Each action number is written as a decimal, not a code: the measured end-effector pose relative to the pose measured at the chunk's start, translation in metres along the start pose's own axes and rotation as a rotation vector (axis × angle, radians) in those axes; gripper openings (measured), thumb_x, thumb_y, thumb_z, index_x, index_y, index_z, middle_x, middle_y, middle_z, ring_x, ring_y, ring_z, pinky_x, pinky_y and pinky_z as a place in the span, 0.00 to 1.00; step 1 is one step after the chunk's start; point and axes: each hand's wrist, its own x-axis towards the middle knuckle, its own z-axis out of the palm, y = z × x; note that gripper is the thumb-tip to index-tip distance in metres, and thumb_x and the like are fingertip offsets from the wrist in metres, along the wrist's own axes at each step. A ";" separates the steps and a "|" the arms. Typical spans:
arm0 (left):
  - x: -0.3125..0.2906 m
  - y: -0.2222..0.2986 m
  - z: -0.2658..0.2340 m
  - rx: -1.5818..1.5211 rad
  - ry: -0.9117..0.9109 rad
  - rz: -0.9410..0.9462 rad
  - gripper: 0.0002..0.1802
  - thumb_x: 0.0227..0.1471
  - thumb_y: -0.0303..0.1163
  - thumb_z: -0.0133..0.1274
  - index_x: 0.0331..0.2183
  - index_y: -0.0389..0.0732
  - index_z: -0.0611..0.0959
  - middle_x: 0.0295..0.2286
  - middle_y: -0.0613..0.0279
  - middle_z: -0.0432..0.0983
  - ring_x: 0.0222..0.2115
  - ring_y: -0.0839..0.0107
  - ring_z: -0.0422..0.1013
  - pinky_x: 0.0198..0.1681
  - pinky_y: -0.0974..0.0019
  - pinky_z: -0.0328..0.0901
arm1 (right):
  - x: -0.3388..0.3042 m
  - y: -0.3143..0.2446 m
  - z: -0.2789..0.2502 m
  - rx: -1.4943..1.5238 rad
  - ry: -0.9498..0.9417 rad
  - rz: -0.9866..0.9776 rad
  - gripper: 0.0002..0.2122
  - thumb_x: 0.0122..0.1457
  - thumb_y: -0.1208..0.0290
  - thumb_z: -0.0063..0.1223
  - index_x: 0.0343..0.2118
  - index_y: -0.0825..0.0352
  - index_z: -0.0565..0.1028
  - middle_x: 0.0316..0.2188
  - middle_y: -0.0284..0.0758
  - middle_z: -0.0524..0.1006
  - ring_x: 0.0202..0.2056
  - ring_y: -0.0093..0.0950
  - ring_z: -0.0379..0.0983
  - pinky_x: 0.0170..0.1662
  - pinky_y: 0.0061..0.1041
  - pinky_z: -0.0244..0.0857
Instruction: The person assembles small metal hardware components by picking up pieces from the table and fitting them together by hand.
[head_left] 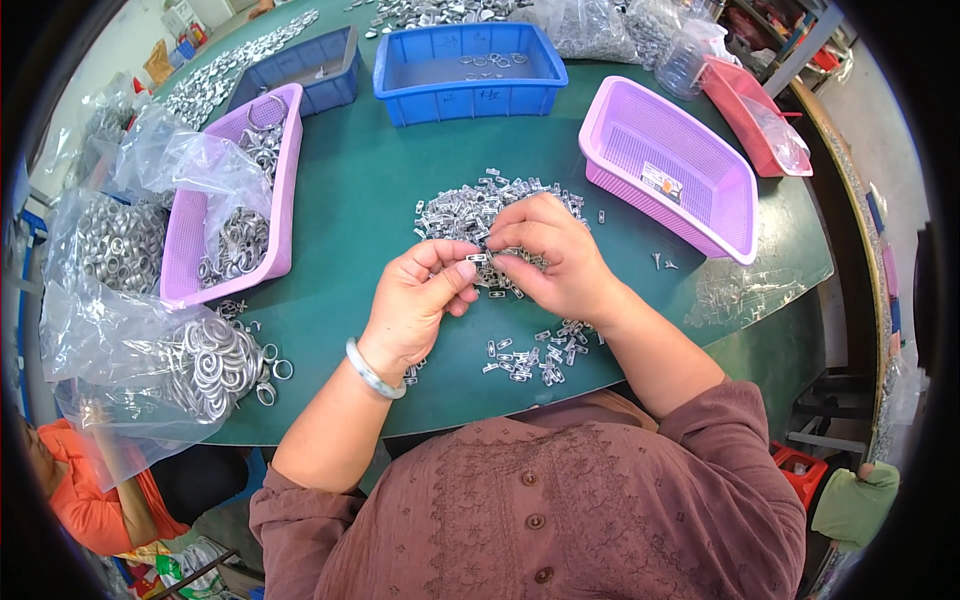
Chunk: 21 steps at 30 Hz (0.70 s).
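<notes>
My left hand (415,295), a pale bangle at its wrist, pinches a small silver metal piece (477,258) with a slot, between thumb and forefinger. Close by on the right, my right hand (555,255) has its thumb and fingertips drawn together at the piece's edge. What those fingertips grip is too small to make out. Both hands are over a heap of small silver metal pieces (450,215) on the green table (345,210). A smaller group of similar pieces (550,358) lies nearer to me, below my right hand.
Purple baskets stand left (285,200) and right (735,205), the left one holding metal rings. Two blue bins (475,105) (345,90) and a red basket (745,120) are farther back. Plastic bags of rings (120,240) crowd the left edge. Another person's orange sleeve (85,490) shows lower left.
</notes>
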 end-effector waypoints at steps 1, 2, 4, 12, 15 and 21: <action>0.000 -0.001 0.000 0.012 0.012 0.022 0.07 0.49 0.25 0.50 0.34 0.37 0.75 0.22 0.68 0.71 0.20 0.80 0.66 0.21 0.80 0.60 | 0.000 0.002 -0.002 0.000 0.001 0.000 0.06 0.41 0.81 0.55 0.24 0.66 0.72 0.29 0.33 0.71 0.33 0.33 0.66 0.36 0.29 0.60; 0.000 0.000 0.000 0.012 0.011 0.022 0.07 0.49 0.25 0.50 0.34 0.37 0.75 0.22 0.68 0.71 0.20 0.80 0.66 0.21 0.80 0.60 | -0.001 0.004 -0.004 -0.041 0.017 0.026 0.06 0.41 0.81 0.54 0.25 0.66 0.72 0.29 0.33 0.71 0.33 0.33 0.66 0.36 0.29 0.60; 0.000 0.001 0.000 0.018 0.014 -0.002 0.08 0.49 0.24 0.50 0.35 0.37 0.75 0.23 0.67 0.71 0.21 0.80 0.66 0.23 0.79 0.61 | -0.002 0.009 -0.005 -0.083 0.033 0.053 0.06 0.42 0.81 0.54 0.25 0.66 0.73 0.29 0.33 0.71 0.33 0.33 0.66 0.37 0.30 0.59; 0.001 0.008 -0.001 -0.139 0.008 -0.058 0.08 0.49 0.23 0.42 0.34 0.37 0.73 0.30 0.59 0.72 0.28 0.73 0.70 0.30 0.74 0.66 | -0.001 0.020 -0.004 -0.410 -0.054 0.138 0.04 0.44 0.76 0.53 0.25 0.63 0.75 0.30 0.30 0.69 0.37 0.31 0.63 0.40 0.30 0.55; 0.001 0.009 -0.004 -0.182 -0.017 -0.052 0.10 0.48 0.22 0.40 0.34 0.36 0.73 0.32 0.57 0.72 0.31 0.70 0.70 0.32 0.72 0.67 | 0.001 0.020 -0.001 -0.474 -0.090 0.117 0.04 0.43 0.75 0.53 0.25 0.63 0.76 0.30 0.30 0.69 0.37 0.31 0.62 0.40 0.31 0.54; 0.001 0.007 -0.005 -0.175 -0.011 -0.079 0.10 0.48 0.23 0.42 0.35 0.36 0.74 0.31 0.59 0.72 0.30 0.72 0.69 0.30 0.74 0.66 | 0.002 0.020 0.003 -0.471 -0.121 0.120 0.02 0.43 0.76 0.53 0.23 0.64 0.74 0.30 0.31 0.69 0.38 0.31 0.62 0.40 0.31 0.54</action>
